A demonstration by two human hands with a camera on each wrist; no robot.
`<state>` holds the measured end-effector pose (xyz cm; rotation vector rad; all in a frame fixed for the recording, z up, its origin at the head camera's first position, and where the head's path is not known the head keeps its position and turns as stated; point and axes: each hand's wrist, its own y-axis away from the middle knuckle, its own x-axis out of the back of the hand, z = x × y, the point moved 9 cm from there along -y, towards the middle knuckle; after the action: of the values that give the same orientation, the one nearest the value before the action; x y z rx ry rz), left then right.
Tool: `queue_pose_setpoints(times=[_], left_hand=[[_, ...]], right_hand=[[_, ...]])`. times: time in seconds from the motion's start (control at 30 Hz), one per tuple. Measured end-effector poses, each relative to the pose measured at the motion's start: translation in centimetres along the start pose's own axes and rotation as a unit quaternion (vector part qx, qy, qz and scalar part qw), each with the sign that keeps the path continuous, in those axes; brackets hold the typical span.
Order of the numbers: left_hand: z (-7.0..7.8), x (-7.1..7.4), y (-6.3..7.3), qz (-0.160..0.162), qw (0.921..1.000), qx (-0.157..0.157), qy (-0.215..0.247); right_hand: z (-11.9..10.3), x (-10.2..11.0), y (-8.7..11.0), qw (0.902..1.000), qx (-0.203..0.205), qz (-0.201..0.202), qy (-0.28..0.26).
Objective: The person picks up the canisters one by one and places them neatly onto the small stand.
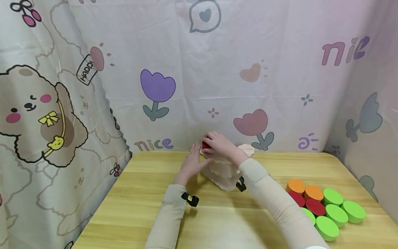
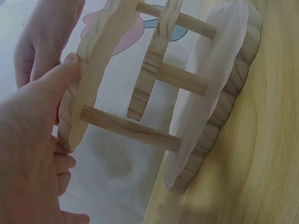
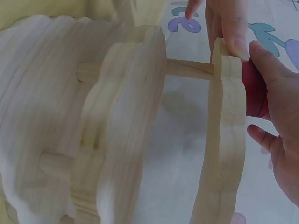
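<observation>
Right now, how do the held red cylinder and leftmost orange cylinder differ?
The red cylinder is gripped by the right hand at the wooden top tier; the orange cylinder rests untouched on the table. The red cylinder is partly hidden, while the orange cylinder's top shows fully. Both look rounded and plain.

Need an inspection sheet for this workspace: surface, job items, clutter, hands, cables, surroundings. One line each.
Surface: wood-grain table; no spill seen.
Job items: wooden stand, wavy-edged tiers joined by dowels, upright at the table's far side; red block at its top tier; orange blocks, other red blocks and green blocks grouped at the right, partly hidden by the right sleeve.
Clutter: nothing seen.
Hands: left hand touches the top tier's edge; right hand holds the red block; a black device sits at the left wrist.
Cables: nothing seen.
Surroundings: printed curtain behind and at both sides.
</observation>
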<state>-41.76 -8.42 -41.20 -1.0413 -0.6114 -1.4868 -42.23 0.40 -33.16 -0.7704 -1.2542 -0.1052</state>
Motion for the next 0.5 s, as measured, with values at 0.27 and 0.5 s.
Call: queue_pose_setpoints(times=[0.27, 0.5], left_hand=[[-0.12, -0.03, 0.00, -0.002, 1.0000, 0.004, -0.001], [-0.16, -0.08, 0.06, -0.005, 1.0000, 0.005, -0.001]], right_hand=[[0.02, 0.29, -0.21, 0.9998, -0.008, 0.002, -0.018], [0.07, -0.05, -0.39, 0.9998, -0.014, -0.010, -0.006]])
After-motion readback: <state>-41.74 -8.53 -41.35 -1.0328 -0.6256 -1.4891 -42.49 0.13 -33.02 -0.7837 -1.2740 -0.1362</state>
